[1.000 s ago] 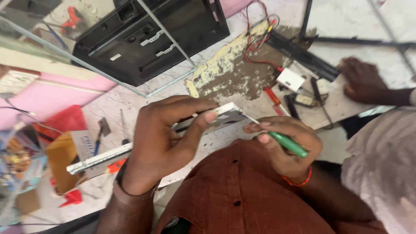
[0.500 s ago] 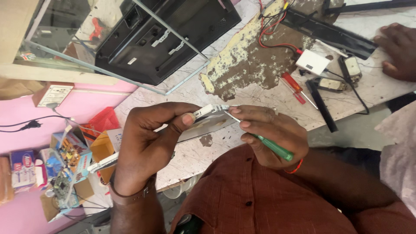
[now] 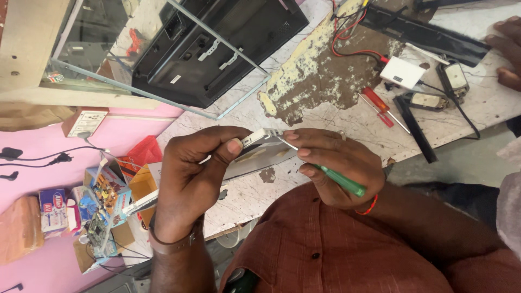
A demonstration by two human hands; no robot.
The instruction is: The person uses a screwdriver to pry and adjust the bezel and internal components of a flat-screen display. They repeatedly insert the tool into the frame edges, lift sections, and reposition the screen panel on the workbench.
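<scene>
The left hand (image 3: 192, 179) is closed around a small white and grey plastic part (image 3: 259, 146), which is pinched near its upper end between thumb and forefinger and held up over the near edge of the worn marble worktop (image 3: 260, 190), in front of the person's rust-coloured shirt. What kind of part it is cannot be told for certain; it looks like a flat switch or socket housing.

The right hand (image 3: 336, 168) is closed on a green-handled screwdriver (image 3: 342, 182), whose thin metal shaft is aimed at the top end of the part, where tip and plastic appear to meet.

The part is judged to be light and stiff, yet brittle at its thin edges, so it is best taken by its long sides with the fingers kept off the end being worked. Smooth plastic may slip under the push of the tip, so a firm pinch is called for.

Further back on the worktop are seen a red-handled screwdriver (image 3: 378, 107), a small white box (image 3: 401, 72), two more switch housings, red wires and a black appliance casing (image 3: 211, 49). Another person's hand (image 3: 507, 51) rests at the far right.
</scene>
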